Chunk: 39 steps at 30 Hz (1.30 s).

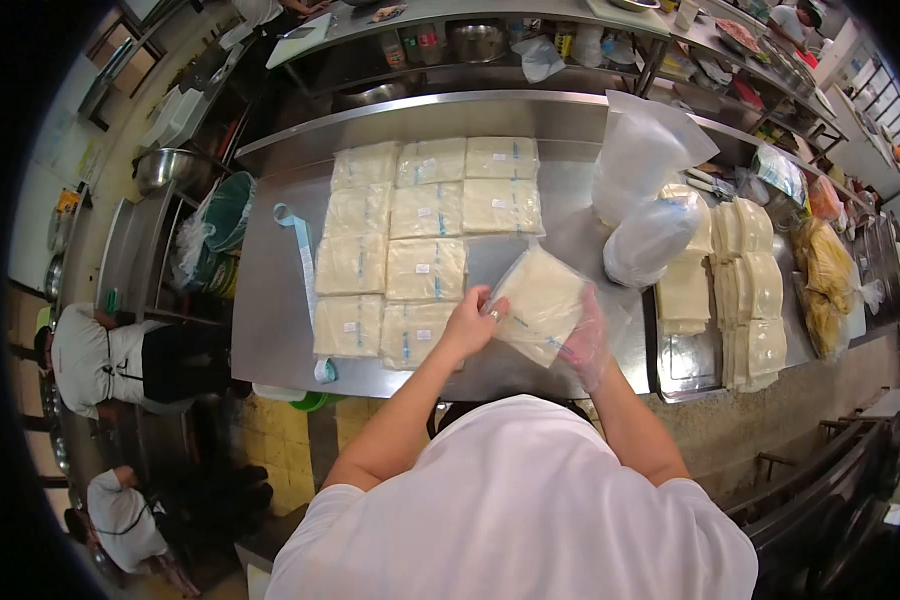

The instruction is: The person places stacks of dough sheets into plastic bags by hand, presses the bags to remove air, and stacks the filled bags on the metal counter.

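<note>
Between my two hands, above the steel table, is a clear plastic packet (542, 300) of pale, flat squares, held tilted. My left hand (478, 322), bare with a ring on it, grips the packet's left edge. A clear glove covers my right hand (588, 340), which holds the packet's right side. To the left, similar sealed packets (426, 268) lie in rows, several with small white labels. A strip of light blue stickers (302, 262) runs down beside them. Two upright bundles of clear bags (642, 150) (653, 240) stand right of the packets.
Unwrapped stacks of pale sheets (752, 290) sit on a metal tray (690, 385) at the right, beside a yellowish bag (825, 290). A raised steel edge (420, 112) runs along the table's back. Two people (110, 360) (130, 520) are at the far left.
</note>
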Each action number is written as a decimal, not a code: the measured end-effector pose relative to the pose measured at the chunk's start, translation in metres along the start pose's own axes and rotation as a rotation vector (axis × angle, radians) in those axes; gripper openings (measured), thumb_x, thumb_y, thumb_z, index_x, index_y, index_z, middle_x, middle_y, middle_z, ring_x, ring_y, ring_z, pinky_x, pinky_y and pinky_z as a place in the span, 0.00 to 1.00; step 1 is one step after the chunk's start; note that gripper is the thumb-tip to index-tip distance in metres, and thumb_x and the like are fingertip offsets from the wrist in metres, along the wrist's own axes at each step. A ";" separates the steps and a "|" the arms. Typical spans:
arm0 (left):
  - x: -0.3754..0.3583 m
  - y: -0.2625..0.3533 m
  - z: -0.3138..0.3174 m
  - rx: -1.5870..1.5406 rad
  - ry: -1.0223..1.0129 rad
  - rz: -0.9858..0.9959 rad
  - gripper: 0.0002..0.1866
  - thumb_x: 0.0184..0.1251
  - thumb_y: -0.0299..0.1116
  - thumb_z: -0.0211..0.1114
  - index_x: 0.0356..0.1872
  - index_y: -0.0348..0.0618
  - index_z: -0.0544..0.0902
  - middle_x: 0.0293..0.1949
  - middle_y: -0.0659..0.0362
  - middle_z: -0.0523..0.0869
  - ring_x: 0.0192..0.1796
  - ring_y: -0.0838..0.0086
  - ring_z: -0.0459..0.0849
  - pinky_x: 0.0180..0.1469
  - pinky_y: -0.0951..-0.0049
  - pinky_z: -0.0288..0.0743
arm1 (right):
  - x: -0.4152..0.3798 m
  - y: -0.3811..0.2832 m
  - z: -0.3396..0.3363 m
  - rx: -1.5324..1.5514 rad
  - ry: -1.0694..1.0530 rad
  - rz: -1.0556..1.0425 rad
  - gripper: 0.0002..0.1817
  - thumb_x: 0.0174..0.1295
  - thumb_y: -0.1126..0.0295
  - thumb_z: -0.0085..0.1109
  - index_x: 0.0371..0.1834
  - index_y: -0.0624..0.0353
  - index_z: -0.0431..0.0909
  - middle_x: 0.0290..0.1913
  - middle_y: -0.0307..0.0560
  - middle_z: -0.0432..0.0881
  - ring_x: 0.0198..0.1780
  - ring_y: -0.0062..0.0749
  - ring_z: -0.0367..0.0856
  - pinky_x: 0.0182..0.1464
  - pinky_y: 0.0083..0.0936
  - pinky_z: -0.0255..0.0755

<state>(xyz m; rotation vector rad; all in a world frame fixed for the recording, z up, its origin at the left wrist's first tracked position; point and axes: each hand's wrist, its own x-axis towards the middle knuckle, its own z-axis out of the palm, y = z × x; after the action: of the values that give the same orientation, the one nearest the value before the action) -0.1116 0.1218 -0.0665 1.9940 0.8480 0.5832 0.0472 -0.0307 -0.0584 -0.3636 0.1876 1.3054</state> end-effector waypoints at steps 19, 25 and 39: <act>-0.013 -0.055 0.014 -0.363 -0.187 -0.465 0.16 0.80 0.42 0.58 0.38 0.38 0.83 0.25 0.61 0.79 0.28 0.77 0.77 0.35 0.70 0.76 | 0.035 0.002 -0.023 -2.259 -0.093 -0.526 0.39 0.75 0.47 0.48 0.83 0.54 0.53 0.82 0.63 0.51 0.84 0.54 0.46 0.82 0.54 0.37; -0.031 -0.018 0.016 -0.043 -0.295 -0.107 0.23 0.63 0.45 0.73 0.50 0.37 0.82 0.43 0.48 0.85 0.43 0.58 0.86 0.47 0.62 0.80 | 0.020 0.037 -0.068 -2.645 0.060 -0.246 0.39 0.68 0.51 0.57 0.78 0.60 0.60 0.81 0.69 0.50 0.82 0.61 0.47 0.80 0.50 0.47; -0.037 0.036 0.039 0.247 -0.595 0.104 0.44 0.48 0.57 0.79 0.60 0.40 0.72 0.59 0.45 0.77 0.59 0.48 0.80 0.59 0.54 0.77 | -0.039 0.002 0.003 -1.845 0.147 0.063 0.33 0.64 0.75 0.54 0.76 0.60 0.66 0.69 0.65 0.74 0.63 0.51 0.80 0.65 0.38 0.72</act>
<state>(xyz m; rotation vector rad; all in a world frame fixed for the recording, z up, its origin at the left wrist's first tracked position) -0.0976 0.0590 -0.0583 2.2672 0.4629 -0.0795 0.0347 -0.0641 -0.0430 -1.9909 -0.9882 1.1673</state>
